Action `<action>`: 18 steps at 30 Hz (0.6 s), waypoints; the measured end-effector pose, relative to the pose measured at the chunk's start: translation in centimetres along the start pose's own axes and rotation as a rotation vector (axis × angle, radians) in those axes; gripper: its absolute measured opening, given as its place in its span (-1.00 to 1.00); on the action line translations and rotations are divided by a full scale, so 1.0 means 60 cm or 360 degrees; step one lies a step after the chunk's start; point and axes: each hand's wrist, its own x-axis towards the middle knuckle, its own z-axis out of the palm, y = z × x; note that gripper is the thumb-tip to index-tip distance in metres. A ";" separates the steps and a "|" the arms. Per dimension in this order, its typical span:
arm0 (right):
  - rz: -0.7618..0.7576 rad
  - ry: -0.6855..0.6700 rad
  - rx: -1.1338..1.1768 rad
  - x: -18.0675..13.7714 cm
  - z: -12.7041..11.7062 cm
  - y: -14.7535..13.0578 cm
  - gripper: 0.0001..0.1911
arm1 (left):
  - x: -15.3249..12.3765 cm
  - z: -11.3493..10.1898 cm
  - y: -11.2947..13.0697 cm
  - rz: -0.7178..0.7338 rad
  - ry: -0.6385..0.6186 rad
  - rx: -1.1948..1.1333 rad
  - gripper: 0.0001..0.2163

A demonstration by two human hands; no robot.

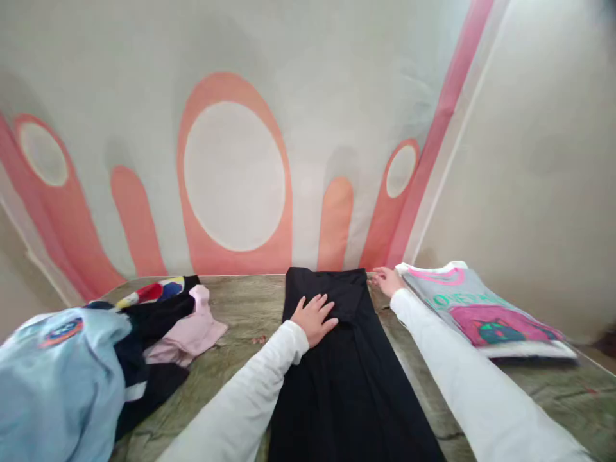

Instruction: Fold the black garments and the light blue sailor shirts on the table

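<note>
A long black garment point(346, 385) lies flat down the middle of a green-brown surface point(245, 308), reaching to the far wall. My left hand point(314, 317) rests flat on it near its far end, fingers spread. My right hand point(387, 280) is at the garment's far right corner, fingers curled and pinching the cloth edge there. Both arms wear white sleeves.
At the left lies a heap of unfolded clothes: a light blue one point(58, 378), a pink one point(192, 330) and dark ones. A folded stack topped by a grey printed shirt point(476, 311) sits at the right. A painted wall point(231, 160) stands close behind.
</note>
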 end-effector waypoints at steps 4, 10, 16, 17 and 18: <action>-0.0066 0.0043 -0.0051 0.037 0.016 -0.003 -0.67 | 0.007 0.007 -0.005 -0.0018 0.0048 -0.0031 -0.52; -0.0326 -0.0179 -0.0002 0.057 0.020 -0.004 -0.76 | 0.006 0.005 -0.006 -0.0008 0.0092 -0.0070 -0.54; -0.0417 -0.0375 0.0108 0.060 0.007 -0.017 -0.70 | 0.007 0.003 -0.005 -0.0019 0.0094 -0.0076 -0.55; -0.0415 -0.0432 0.0117 0.062 0.006 -0.022 -0.68 | 0.007 0.002 -0.004 -0.0017 0.0094 -0.0074 -0.55; -0.0411 -0.0492 0.0116 0.063 0.006 -0.026 -0.67 | 0.007 0.002 -0.004 -0.0017 0.0096 -0.0073 -0.55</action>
